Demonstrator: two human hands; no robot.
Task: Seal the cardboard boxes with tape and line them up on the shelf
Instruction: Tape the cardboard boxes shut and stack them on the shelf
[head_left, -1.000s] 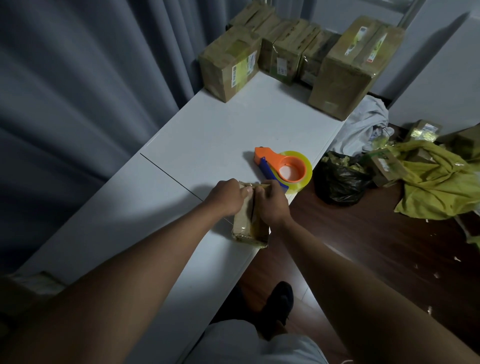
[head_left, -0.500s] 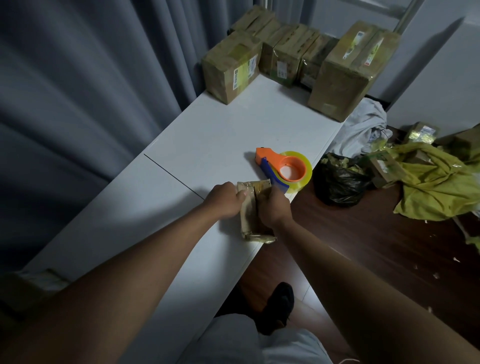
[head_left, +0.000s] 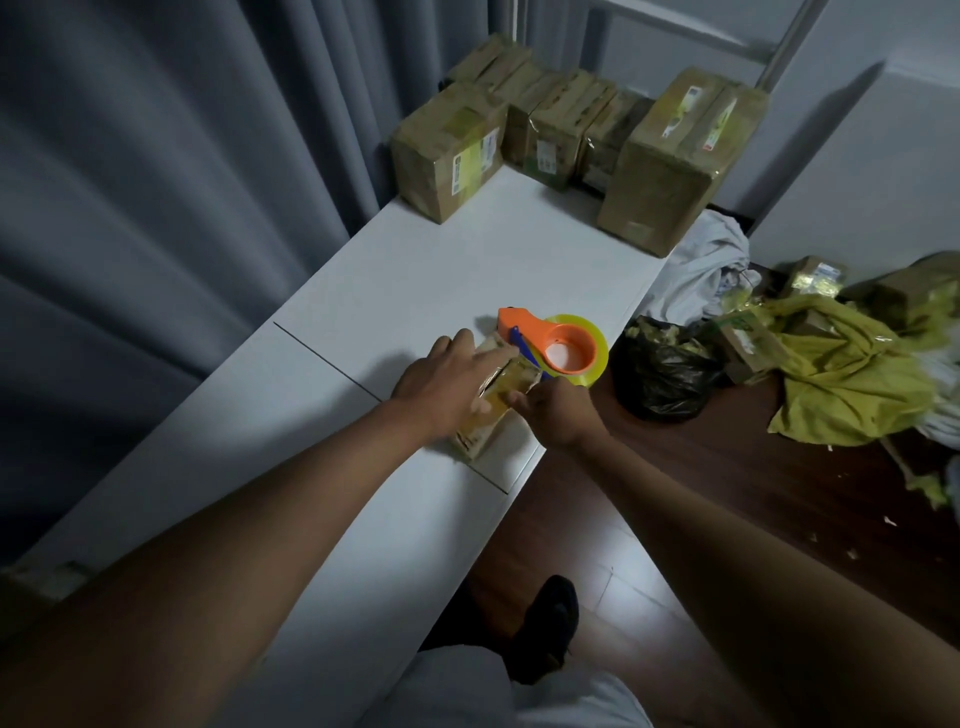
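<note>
Small taped box at shelf's near edge, tape dispenser touching at 1 o'clock | left hand flat on top, fingers straight | right hand curled against its side | looks light, stiff, tape-slick: grip opposite sides

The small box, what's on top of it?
The left hand lies flat across the small box, and the right hand touches its side. The box top beneath them is hidden.

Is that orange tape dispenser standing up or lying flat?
Lying flat: the tape dispenser rests on its side on the white table, roll opening facing up.
</note>
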